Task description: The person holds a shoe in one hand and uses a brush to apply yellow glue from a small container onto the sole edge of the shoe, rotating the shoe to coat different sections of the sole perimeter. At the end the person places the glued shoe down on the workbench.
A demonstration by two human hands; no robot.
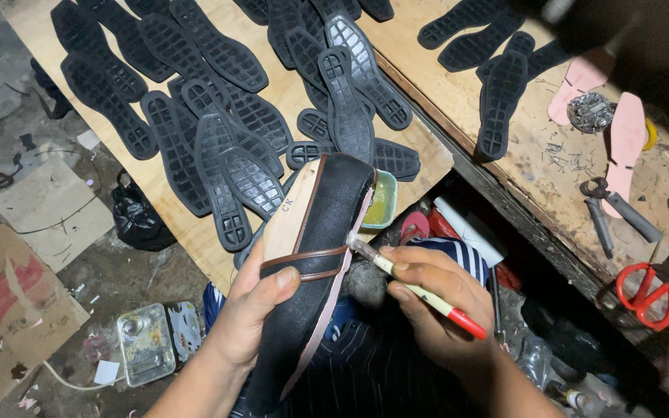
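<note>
My left hand grips a black leather shoe upper mounted on a wooden last, sole side tilted toward my right. A brown strap crosses the upper under my thumb, and a pink insole edge runs along its right side. My right hand holds a small brush with a pale handle and red end, its bristle tip touching the shoe's edge. A small green glue bowl sits just beyond the shoe's toe on the board.
Several black rubber soles lie spread over a plywood board. A workbench at right carries more soles, pink insoles, pincers and red-handled scissors. A tin can and a black bag are on the floor.
</note>
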